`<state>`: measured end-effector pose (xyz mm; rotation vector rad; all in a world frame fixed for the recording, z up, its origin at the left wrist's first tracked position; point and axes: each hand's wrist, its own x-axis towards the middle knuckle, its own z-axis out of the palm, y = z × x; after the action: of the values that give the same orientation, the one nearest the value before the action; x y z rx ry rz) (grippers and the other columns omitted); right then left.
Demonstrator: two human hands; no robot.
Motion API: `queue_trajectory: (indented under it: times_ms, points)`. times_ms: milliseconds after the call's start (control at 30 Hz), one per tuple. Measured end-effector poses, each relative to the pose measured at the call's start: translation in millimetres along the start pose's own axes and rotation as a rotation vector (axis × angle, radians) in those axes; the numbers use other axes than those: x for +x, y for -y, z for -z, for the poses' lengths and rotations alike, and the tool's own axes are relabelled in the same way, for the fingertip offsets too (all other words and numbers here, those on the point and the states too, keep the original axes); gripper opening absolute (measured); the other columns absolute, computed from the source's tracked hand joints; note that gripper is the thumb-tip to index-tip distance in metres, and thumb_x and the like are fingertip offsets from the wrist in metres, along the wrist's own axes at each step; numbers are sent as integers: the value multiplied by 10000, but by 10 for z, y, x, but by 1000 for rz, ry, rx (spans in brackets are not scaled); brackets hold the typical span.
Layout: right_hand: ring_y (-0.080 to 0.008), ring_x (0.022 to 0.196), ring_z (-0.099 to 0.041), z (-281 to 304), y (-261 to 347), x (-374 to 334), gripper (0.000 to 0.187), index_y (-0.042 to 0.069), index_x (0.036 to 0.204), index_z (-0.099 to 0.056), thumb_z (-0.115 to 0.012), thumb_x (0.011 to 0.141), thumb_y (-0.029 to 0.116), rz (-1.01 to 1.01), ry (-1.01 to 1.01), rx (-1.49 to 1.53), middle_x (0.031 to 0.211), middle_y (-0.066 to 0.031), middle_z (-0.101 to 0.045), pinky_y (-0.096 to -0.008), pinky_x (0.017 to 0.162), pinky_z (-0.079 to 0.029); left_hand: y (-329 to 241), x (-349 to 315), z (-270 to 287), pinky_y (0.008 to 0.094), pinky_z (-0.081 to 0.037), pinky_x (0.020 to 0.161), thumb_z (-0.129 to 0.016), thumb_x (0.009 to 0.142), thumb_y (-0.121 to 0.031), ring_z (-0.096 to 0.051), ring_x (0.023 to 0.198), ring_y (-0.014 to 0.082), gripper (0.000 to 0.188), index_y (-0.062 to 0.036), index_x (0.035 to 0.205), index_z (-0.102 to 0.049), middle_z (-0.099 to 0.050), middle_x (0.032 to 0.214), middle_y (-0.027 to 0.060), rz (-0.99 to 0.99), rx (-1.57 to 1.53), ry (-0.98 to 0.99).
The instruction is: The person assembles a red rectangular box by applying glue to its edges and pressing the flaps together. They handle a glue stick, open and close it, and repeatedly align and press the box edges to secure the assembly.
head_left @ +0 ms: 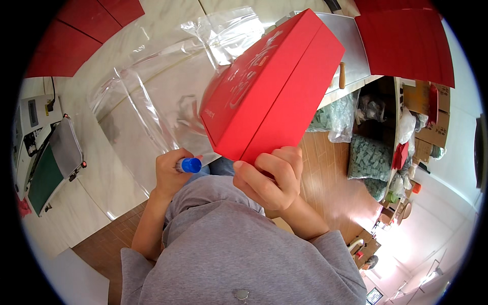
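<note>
A large red box [300,76] with pale lettering on one face is raised at a tilt above the table. My right hand [274,178] is closed on its near lower corner, thumb on one side and fingers curled under. A thin seam runs along the box's side. My left hand [172,173] is wrapped around a slim stick with a blue cap [191,165], its capped end pointing to the right; most of its body is hidden in the palm. Behind the box and the left hand, a clear plastic bag [152,101] lies spread over the marbled table.
A machine with a green and grey belt [56,162] stands on the left. More red boxes [86,33] are at the far left, and a red panel [406,46] at the far right. Bags of green pieces [371,157] and cardboard boxes [432,122] fill shelving and floor on the right.
</note>
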<state>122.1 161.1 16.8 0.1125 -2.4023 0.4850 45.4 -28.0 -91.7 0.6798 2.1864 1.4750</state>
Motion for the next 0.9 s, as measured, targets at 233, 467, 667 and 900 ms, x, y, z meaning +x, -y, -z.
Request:
queue_trajectory:
  times_ms: [233, 467, 667, 900]
  points:
    - [-161, 709, -466, 4, -29, 5, 330, 111, 823, -667, -676, 493, 110, 31, -9, 16, 801, -6, -524, -286, 573, -345, 16, -10, -9, 267, -388, 470, -764, 708, -120, -523, 483, 167, 220, -34, 655, -569, -549, 566, 74, -6, -1, -3]
    - [-152, 682, -433, 18, -58, -27, 415, 152, 895, -652, -697, 502, 29, 56, 33, 32, 806, 3, -466, -287, 558, -333, 32, -2, -4, 269, -381, 464, -765, 707, -124, -511, 480, 163, 226, -34, 652, -566, -544, 562, 75, -6, 3, -8]
    - [-152, 676, -419, 17, -26, -15, 446, 158, 905, -646, -725, 503, -19, 26, 55, 30, 800, 2, -445, -288, 561, -332, 11, 17, -4, 270, -380, 463, -765, 710, -128, -507, 478, 162, 228, -34, 651, -566, -538, 555, 74, 18, -6, -8]
    - [-158, 676, -412, 1, -1, 6, 438, 155, 871, -657, -711, 478, -28, 2, 36, 12, 788, 1, -441, -293, 566, -328, 38, 37, 0, 271, -385, 470, -766, 704, -116, -515, 486, 172, 220, -32, 658, -569, -548, 568, 80, 0, 6, -3]
